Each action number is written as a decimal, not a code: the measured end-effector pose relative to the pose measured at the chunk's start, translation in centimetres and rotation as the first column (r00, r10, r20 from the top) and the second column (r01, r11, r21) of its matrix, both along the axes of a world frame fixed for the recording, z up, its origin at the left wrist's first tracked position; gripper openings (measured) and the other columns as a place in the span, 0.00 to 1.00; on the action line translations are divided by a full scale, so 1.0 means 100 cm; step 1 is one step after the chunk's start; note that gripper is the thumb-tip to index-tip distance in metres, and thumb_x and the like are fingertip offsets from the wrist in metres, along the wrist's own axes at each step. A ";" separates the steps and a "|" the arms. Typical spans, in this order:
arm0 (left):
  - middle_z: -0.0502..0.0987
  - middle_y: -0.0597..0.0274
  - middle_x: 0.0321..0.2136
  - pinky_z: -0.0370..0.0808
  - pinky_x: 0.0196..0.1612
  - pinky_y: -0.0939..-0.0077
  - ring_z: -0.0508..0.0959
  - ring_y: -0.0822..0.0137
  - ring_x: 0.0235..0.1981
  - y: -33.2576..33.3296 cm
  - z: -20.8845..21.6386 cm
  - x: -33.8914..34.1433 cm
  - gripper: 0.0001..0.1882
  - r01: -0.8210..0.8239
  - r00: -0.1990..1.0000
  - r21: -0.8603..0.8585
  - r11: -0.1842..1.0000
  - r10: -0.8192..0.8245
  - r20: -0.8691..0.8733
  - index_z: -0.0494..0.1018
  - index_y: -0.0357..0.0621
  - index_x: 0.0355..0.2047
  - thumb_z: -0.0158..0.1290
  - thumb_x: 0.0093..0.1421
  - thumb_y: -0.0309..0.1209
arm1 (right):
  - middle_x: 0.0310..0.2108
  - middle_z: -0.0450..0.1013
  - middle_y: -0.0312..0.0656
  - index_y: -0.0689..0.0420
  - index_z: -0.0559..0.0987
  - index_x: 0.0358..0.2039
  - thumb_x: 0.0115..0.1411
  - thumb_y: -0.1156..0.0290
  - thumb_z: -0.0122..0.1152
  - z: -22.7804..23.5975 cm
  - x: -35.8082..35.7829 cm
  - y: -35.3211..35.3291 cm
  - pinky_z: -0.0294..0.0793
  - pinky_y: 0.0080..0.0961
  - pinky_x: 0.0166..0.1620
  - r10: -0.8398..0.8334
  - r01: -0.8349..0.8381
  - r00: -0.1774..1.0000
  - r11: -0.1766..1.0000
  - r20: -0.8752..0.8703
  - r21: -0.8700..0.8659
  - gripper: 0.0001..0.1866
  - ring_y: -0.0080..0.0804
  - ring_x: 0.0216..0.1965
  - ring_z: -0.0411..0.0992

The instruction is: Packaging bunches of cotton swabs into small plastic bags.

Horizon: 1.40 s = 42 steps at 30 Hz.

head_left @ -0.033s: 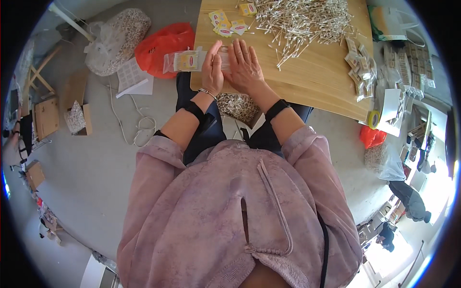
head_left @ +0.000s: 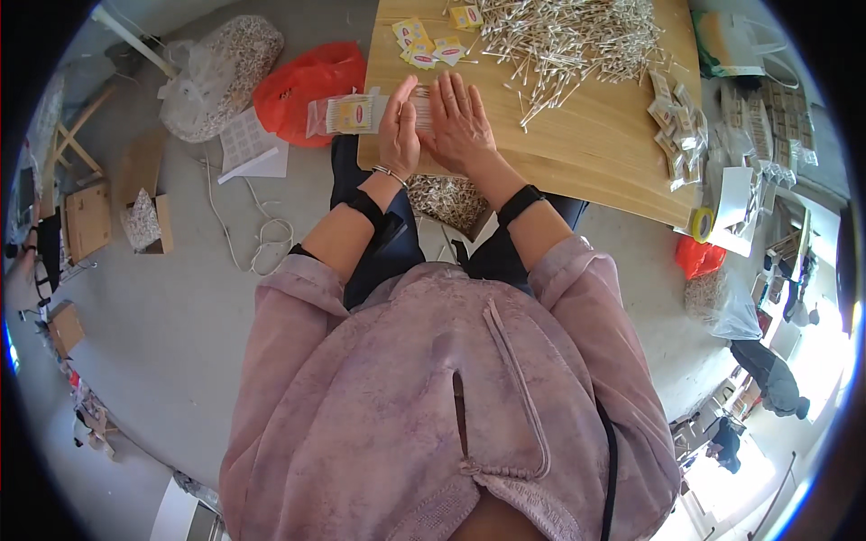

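At the table's near left edge, a small row of cotton swabs [head_left: 422, 110] lies between my two hands. My left hand [head_left: 398, 135] stands on its side against the left end of the row, fingers stretched out and thumb up. My right hand [head_left: 462, 126] lies palm down with straight fingers, covering the right part of the swabs. What is beneath its palm is hidden. Just left of my left hand, a clear pack of cotton swabs [head_left: 339, 115] with a yellow card inside juts past the table edge.
A large loose heap of cotton swabs [head_left: 577, 41] covers the far part of the wooden table [head_left: 577, 153]. Several yellow cards [head_left: 415, 43] lie far left, and filled packs [head_left: 677, 126] at the right edge. A red bag [head_left: 311, 90] is left; a box of swabs [head_left: 448, 200] sits below the table edge.
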<state>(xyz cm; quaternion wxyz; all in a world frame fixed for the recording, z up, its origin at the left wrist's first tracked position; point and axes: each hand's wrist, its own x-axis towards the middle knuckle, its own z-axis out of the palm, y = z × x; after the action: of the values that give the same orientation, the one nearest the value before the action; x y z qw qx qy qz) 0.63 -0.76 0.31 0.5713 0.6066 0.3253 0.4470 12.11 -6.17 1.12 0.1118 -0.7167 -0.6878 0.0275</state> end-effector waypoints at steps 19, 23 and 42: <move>0.63 0.48 0.58 0.56 0.62 0.69 0.61 0.59 0.60 -0.003 0.002 0.003 0.26 -0.042 0.999 -0.016 0.999 0.042 -0.017 0.59 0.33 0.57 0.35 0.68 0.42 | 0.65 0.46 0.52 0.64 0.52 0.63 0.59 0.44 0.43 -0.006 -0.001 0.001 0.38 0.42 0.67 -0.039 0.040 0.999 0.999 -0.038 0.026 0.42 0.45 0.68 0.41; 0.65 0.52 0.56 0.59 0.58 0.74 0.64 0.64 0.58 -0.001 -0.003 0.002 0.22 -0.083 0.996 -0.009 0.996 0.084 0.008 0.61 0.35 0.57 0.36 0.68 0.36 | 0.64 0.48 0.53 0.63 0.56 0.61 0.60 0.50 0.46 -0.007 -0.007 -0.003 0.40 0.43 0.66 -0.012 0.021 0.993 0.997 -0.114 0.073 0.37 0.47 0.67 0.43; 0.65 0.48 0.56 0.56 0.61 0.71 0.62 0.58 0.60 0.002 0.003 -0.001 0.27 0.018 0.987 0.068 0.998 -0.007 -0.160 0.60 0.36 0.58 0.33 0.68 0.44 | 0.53 0.65 0.53 0.65 0.66 0.52 0.68 0.55 0.36 -0.003 -0.023 0.011 0.57 0.31 0.58 0.015 0.560 0.398 0.788 -0.917 0.257 0.25 0.41 0.56 0.62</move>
<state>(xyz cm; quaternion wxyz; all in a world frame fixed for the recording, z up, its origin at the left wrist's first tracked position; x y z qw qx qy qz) 0.52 -0.61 0.61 0.5248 0.6618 0.3508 0.4043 9.81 -5.04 0.79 0.6492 -0.6390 -0.3685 0.1854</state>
